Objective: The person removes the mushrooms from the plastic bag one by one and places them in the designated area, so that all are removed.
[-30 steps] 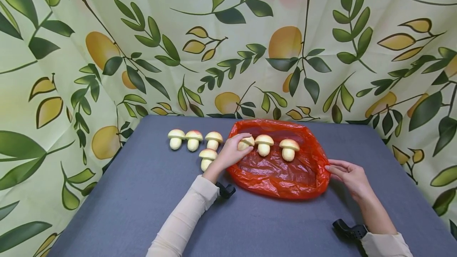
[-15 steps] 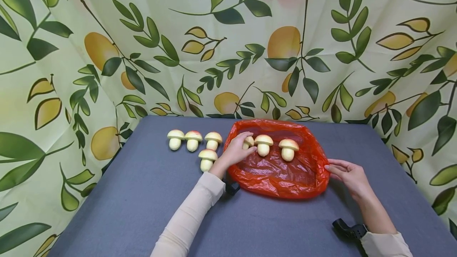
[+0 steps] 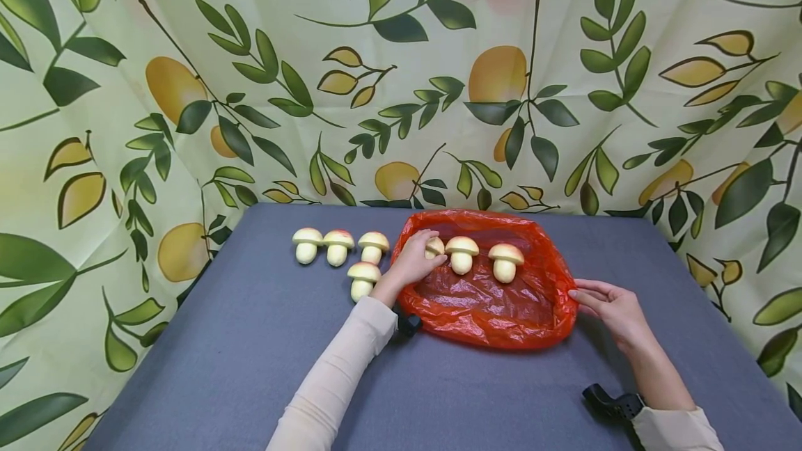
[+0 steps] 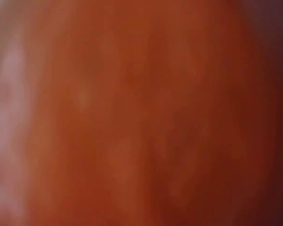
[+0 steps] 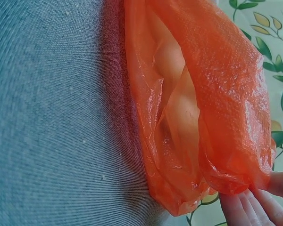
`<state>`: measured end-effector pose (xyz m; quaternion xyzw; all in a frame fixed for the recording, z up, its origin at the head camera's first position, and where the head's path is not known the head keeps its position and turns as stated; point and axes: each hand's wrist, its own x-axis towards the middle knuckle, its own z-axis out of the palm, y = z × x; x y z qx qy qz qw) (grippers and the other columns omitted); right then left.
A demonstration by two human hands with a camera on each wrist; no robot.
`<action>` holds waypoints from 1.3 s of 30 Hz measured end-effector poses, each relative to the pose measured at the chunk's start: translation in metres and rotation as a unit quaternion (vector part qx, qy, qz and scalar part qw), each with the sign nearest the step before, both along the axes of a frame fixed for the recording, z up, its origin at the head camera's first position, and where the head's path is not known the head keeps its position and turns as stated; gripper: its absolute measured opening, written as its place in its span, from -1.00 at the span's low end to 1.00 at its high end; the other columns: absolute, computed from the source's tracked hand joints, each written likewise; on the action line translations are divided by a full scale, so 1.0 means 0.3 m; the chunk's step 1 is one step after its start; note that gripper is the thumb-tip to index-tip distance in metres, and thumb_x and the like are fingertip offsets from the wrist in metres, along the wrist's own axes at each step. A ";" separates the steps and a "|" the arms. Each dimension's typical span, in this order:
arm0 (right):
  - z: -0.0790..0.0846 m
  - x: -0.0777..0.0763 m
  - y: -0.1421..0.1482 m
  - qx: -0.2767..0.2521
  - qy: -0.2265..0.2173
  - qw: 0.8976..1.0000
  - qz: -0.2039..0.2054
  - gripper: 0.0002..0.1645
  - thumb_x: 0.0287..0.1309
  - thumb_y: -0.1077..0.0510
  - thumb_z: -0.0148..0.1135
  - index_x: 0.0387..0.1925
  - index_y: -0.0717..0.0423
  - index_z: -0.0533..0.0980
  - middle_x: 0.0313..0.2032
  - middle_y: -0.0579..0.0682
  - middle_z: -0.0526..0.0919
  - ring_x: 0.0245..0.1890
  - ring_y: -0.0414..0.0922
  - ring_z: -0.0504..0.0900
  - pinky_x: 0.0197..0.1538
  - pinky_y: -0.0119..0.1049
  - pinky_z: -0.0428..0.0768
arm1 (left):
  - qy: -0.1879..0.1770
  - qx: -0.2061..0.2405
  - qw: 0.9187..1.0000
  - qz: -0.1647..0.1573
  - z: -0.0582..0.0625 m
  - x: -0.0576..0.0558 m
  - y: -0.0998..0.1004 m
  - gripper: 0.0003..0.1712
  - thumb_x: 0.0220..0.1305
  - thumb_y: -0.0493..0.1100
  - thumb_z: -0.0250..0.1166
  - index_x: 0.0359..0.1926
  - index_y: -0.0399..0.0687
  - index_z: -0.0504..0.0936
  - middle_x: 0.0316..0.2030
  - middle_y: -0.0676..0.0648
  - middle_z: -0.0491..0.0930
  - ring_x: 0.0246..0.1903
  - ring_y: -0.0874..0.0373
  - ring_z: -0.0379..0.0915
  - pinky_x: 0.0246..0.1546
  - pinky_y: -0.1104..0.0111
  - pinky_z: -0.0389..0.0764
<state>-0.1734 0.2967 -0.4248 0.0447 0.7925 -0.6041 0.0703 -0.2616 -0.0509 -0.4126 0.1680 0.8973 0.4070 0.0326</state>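
Note:
A red plastic bag (image 3: 489, 331) lies with its mouth spread wide on the table. Inside it sit two toy mushrooms, one in the middle (image 3: 461, 255) and one to the right (image 3: 505, 262). My left hand (image 3: 413, 262) reaches over the bag's left rim and holds a third mushroom (image 3: 434, 248) between thumb and fingers, which partly hide it. On the other side, my right hand (image 3: 612, 310) pinches the bag's right rim; its fingers (image 5: 269, 207) grip the folded plastic in the right wrist view. Blurred orange-red fills the left wrist view.
Left of the bag, several more mushrooms stand on the grey table (image 3: 250, 339): three in a back row (image 3: 338, 248) and one in front (image 3: 363, 279), close by my left wrist. A leaf-patterned cloth (image 3: 401, 89) hangs behind the table.
My left hand and forearm have shifted slightly right and forward, and the fingers now cover more of the mushroom. The right hand stays on the bag's rim.

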 end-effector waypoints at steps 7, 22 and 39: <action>-0.002 0.001 0.001 0.005 -0.002 1.000 0.002 -0.87 0.24 0.03 0.25 -0.23 -0.35 0.60 -0.41 -0.55 0.66 -0.34 -0.53 0.66 -0.20 -0.55 0.67 | 0.005 -0.023 1.000 0.006 0.006 0.013 0.009 -0.36 0.21 -0.22 0.31 0.28 -0.35 0.37 0.35 -0.36 0.30 0.41 -0.24 0.12 0.44 0.02 0.22; 0.004 0.003 -0.001 0.011 0.000 1.000 -0.001 -0.85 0.23 0.02 0.25 -0.28 -0.43 0.58 -0.42 -0.56 0.66 -0.34 -0.55 0.64 -0.21 -0.59 0.65 | -0.001 -0.070 0.998 -0.006 0.019 0.091 0.060 -0.34 0.17 -0.16 0.37 0.24 -0.36 0.41 0.22 -0.32 0.47 0.25 -0.21 0.32 0.34 0.04 0.30; 0.000 -0.001 -0.006 0.011 0.000 1.000 0.001 -0.88 0.23 0.01 0.26 -0.22 -0.34 0.60 -0.42 -0.56 0.66 -0.34 -0.55 0.65 -0.21 -0.58 0.66 | -0.008 0.027 0.997 0.073 -0.062 0.072 0.094 -0.27 0.01 -0.13 0.50 0.19 -0.34 0.47 0.14 -0.30 0.56 0.15 -0.14 0.49 0.20 0.11 0.50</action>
